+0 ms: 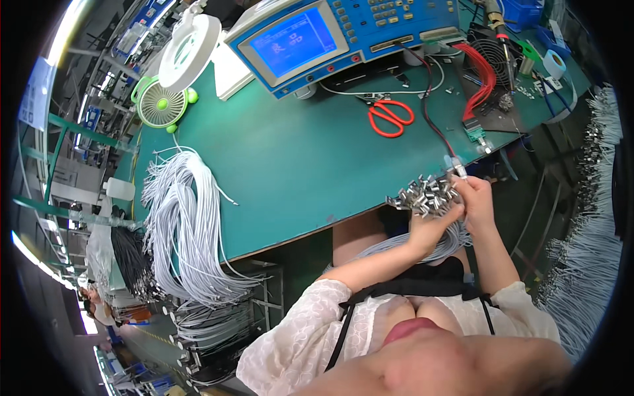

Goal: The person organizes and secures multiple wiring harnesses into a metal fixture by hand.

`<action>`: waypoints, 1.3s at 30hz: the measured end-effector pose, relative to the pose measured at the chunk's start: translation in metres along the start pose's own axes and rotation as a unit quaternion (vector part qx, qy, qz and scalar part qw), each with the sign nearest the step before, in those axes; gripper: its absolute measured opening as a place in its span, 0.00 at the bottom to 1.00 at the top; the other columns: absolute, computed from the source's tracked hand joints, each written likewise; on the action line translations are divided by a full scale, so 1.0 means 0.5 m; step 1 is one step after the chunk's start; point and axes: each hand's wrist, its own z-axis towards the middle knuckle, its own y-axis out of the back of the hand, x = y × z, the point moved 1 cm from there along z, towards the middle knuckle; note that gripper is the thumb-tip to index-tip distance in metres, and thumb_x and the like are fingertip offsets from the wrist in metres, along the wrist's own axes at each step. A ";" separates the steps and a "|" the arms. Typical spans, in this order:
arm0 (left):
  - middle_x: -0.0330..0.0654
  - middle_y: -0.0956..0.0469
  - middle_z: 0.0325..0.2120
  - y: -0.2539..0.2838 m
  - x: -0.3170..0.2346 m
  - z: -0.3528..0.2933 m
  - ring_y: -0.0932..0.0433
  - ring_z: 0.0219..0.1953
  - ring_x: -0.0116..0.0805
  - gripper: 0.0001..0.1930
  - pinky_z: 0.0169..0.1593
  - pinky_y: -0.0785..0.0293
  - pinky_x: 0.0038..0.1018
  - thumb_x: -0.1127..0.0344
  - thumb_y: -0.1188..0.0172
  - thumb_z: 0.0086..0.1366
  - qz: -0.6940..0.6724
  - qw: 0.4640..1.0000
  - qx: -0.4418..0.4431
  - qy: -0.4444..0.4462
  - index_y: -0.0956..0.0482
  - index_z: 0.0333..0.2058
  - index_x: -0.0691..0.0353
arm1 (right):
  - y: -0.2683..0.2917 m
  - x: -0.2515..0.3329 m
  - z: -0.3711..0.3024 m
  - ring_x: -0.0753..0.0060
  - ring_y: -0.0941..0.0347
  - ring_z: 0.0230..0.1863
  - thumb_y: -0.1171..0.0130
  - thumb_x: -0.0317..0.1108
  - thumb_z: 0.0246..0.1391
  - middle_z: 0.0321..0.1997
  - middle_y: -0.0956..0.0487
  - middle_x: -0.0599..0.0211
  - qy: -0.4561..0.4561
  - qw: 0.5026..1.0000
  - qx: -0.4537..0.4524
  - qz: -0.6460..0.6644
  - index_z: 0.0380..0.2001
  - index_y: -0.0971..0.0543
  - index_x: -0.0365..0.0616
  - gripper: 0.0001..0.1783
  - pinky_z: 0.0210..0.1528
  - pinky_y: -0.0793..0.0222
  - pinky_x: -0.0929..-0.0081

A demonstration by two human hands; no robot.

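Observation:
My left hand (430, 232) is closed around a bundle of grey cables just off the table's front edge. Bare metal connectors (426, 196) fan out from the top of the bundle, and the cables hang down over my lap. Close beside it, my right hand (478, 199) pinches a single cable connector (458, 170) between thumb and fingers. This connector meets the end of a red-and-black test lead (439, 135), which runs back to a blue tester (360, 49) with a lit screen. Whether the two are fully mated is too small to tell.
Red-handled scissors (391, 119) lie on the green table (297, 165). A heap of grey cables (188, 218) drapes over its left edge, near a green fan (162, 105) and magnifier lamp (189, 53). Red wires (481, 79) end in a green connector at the right. More cables (588, 244) hang beyond.

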 end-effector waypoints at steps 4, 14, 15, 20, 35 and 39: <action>0.36 0.26 0.29 0.015 0.014 -0.008 0.27 0.30 0.22 0.12 0.35 0.31 0.18 0.76 0.40 0.48 0.031 0.999 0.012 -0.040 0.28 0.34 0.65 | 0.031 0.001 0.011 0.89 0.44 0.10 0.45 0.33 0.47 0.11 0.33 0.76 -0.006 1.000 -0.017 0.009 0.18 0.27 0.37 0.11 0.14 0.51 0.89; 0.37 0.27 0.31 0.009 0.005 0.008 0.27 0.34 0.25 0.10 0.38 0.31 0.20 0.77 0.43 0.51 0.017 0.999 0.013 -0.029 0.28 0.35 0.65 | 0.000 -0.007 0.025 0.89 0.47 0.09 0.46 0.35 0.48 0.14 0.32 0.74 0.040 0.990 -0.137 0.012 0.19 0.29 0.39 0.11 0.12 0.56 0.90; 0.37 0.27 0.31 0.004 -0.002 0.010 0.27 0.34 0.25 0.10 0.38 0.31 0.19 0.76 0.42 0.51 0.016 0.999 0.007 -0.032 0.28 0.35 0.65 | 0.002 -0.006 0.023 0.89 0.47 0.09 0.46 0.35 0.48 0.14 0.32 0.74 0.039 0.990 -0.136 0.011 0.19 0.29 0.39 0.11 0.12 0.56 0.90; 0.37 0.27 0.31 -0.010 0.003 0.023 0.28 0.33 0.24 0.11 0.36 0.31 0.19 0.75 0.41 0.51 -0.038 0.995 -0.052 -0.070 0.28 0.35 0.65 | 0.005 0.010 0.008 0.89 0.47 0.10 0.47 0.36 0.49 0.16 0.30 0.74 -0.015 1.000 -0.006 0.008 0.18 0.29 0.40 0.12 0.13 0.56 0.89; 0.37 0.27 0.28 0.006 0.002 0.008 0.29 0.30 0.23 0.08 0.35 0.33 0.19 0.75 0.42 0.51 0.038 0.998 0.009 -0.048 0.29 0.32 0.65 | 0.036 0.010 0.016 0.88 0.47 0.12 0.47 0.32 0.47 0.10 0.37 0.78 -0.020 1.000 -0.014 0.006 0.14 0.30 0.42 0.11 0.16 0.54 0.87; 0.38 0.27 0.28 0.005 0.002 0.007 0.29 0.31 0.24 0.07 0.36 0.33 0.19 0.75 0.44 0.53 -0.013 0.999 0.007 -0.048 0.29 0.32 0.66 | 0.037 -0.001 0.020 0.88 0.46 0.12 0.47 0.31 0.47 0.10 0.37 0.77 -0.015 0.999 -0.031 0.037 0.14 0.30 0.42 0.11 0.16 0.52 0.87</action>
